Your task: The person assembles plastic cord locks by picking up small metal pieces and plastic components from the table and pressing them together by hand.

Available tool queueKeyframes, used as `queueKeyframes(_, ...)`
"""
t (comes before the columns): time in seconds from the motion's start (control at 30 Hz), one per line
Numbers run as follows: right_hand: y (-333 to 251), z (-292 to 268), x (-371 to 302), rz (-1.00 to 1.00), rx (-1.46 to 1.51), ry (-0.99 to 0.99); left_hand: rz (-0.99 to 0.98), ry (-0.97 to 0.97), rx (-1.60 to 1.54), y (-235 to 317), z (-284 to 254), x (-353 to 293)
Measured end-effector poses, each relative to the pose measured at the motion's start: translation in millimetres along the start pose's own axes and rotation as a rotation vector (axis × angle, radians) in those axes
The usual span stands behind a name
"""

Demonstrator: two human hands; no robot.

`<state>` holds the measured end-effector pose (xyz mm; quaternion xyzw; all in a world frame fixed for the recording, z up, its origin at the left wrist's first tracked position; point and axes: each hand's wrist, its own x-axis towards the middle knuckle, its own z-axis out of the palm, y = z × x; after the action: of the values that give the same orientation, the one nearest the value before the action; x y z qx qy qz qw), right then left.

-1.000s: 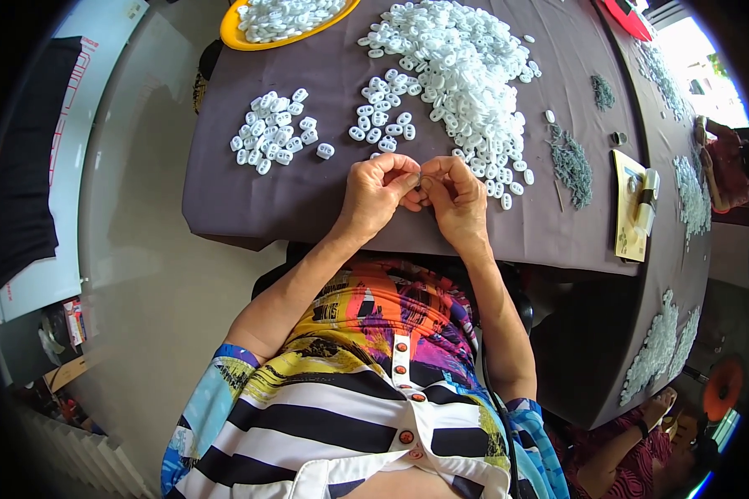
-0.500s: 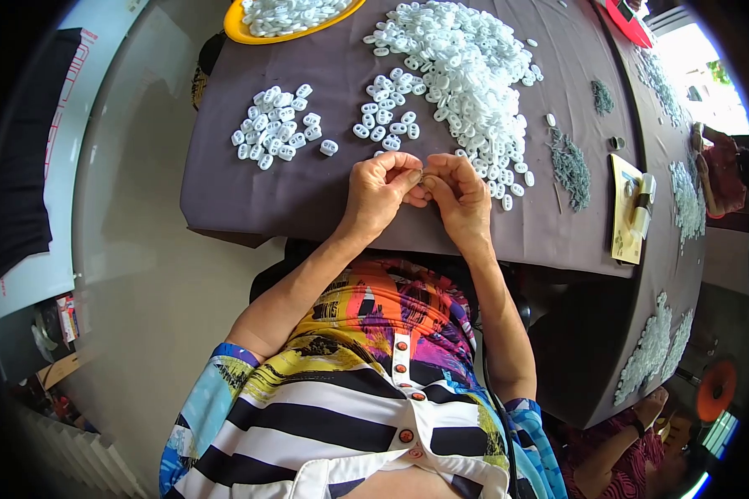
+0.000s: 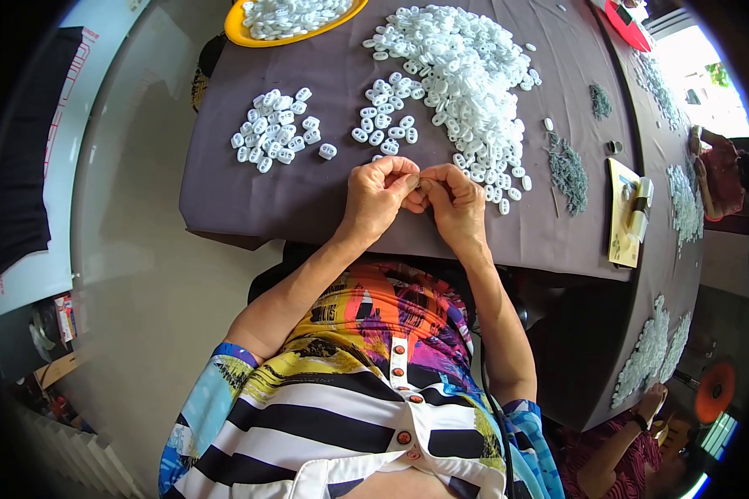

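My left hand (image 3: 374, 198) and my right hand (image 3: 458, 206) meet above the near edge of the table, fingertips almost touching. Both are closed in a pinch. Whatever sits between the fingers is too small and too covered to name. Just beyond them lies a loose cluster of white oval two-holed plastic pieces (image 3: 384, 108), which look like cord locks. A smaller heap of similar pieces (image 3: 266, 129) is to the left, with one stray piece (image 3: 328, 151) beside it. The big pile of white pieces (image 3: 466, 79) spreads behind and to the right of my right hand.
A yellow bowl (image 3: 238, 35) of white pieces stands far left on the dark-covered table (image 3: 308, 204). On the right lie small grey pieces (image 3: 567, 176), a yellow pad (image 3: 621, 218) and a clear roll (image 3: 641, 208). Another person (image 3: 612, 457) sits at the lower right.
My right hand has shifted slightly left and its fingers have curled in closer to the left hand's fingertips. The left hand stays nearly in place. The piles look unchanged.
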<state>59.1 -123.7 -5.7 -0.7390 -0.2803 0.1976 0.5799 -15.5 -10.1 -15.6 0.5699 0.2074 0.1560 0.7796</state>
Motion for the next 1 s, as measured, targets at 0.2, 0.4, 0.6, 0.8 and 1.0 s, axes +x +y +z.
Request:
queueKeyframes(0.2, -6.4, -8.3, 13.9, 0.055, 0.109, -0.168, 0.038, 0.045, -0.098, 0.1, -4.0, -3.8)
queueKeyframes(0.4, -6.2, 1.6, 55.2, -0.115, -0.385, 0.031, 0.095, 0.073, -0.167, -4.1, -5.8, -5.5)
queueKeyframes(0.6, -8.0, 11.2, 68.9, -0.266, -0.672, 0.023, 0.091, 0.082, -0.243, -2.0, -7.7, -3.2)
queueKeyframes(0.8, 0.5, 7.3, 55.1, -0.414, -0.544, 0.058, 0.09, 0.089, -0.25, -3.8, -7.8, -3.1)
queueKeyframes(1.0, -5.0, -7.7, 23.5, 0.139, 0.342, 0.061, 0.036, 0.103, -0.219, -1.5, 3.2, 1.8)
